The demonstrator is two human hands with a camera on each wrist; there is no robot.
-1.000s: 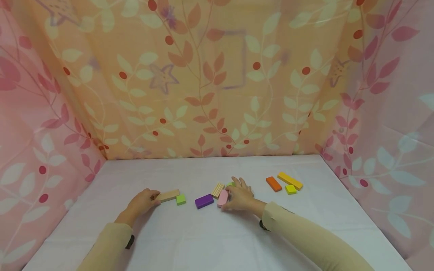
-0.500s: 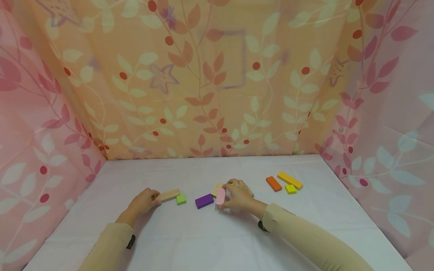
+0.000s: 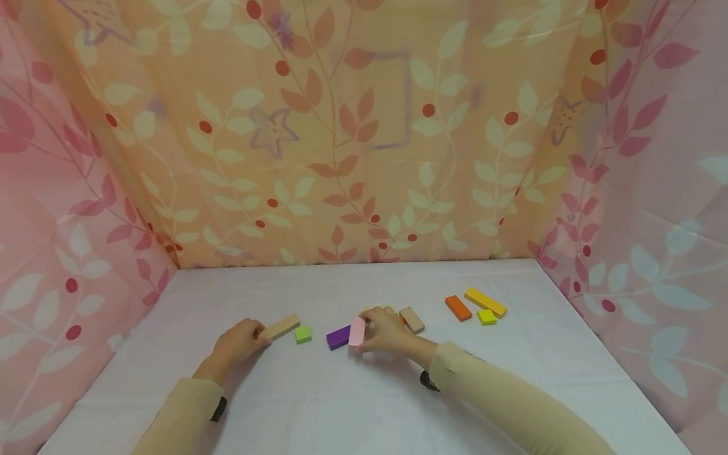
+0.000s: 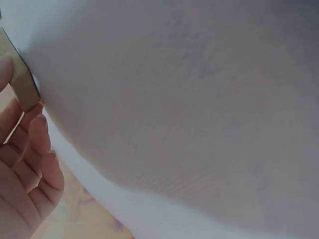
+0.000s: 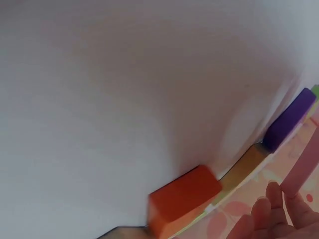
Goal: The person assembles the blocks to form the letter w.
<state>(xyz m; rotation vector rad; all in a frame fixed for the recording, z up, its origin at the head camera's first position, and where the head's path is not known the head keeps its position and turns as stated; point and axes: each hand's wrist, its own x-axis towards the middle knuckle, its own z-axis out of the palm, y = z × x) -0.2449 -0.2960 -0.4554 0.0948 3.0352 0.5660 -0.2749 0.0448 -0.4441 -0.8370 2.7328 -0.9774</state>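
Note:
My left hand (image 3: 237,342) pinches the near end of a long plain wooden block (image 3: 282,327), which lies on the table; the left wrist view shows thumb and fingers at the end of that block (image 4: 22,79). A small green block (image 3: 303,334) sits beside its far end. In my right hand (image 3: 389,332) a pink block (image 3: 356,333) is gripped between thumb and fingers. It overlaps the right end of a purple block (image 3: 338,338) in the head view. From the right wrist, the pink block (image 5: 302,167) appears raised off the cloth.
Behind the right hand, partly hidden, lie a striped block and an orange-red block (image 5: 184,201). A short plain wooden block (image 3: 412,320) is just right. Farther right are an orange block (image 3: 458,308), a long yellow block (image 3: 485,302) and a small yellow block (image 3: 486,317). Patterned curtains surround the table.
My right hand has lifted the pink block and carried it left, toward the purple block, uncovering the short wooden block. My left hand stays at the long block, whose far end has tilted slightly upward.

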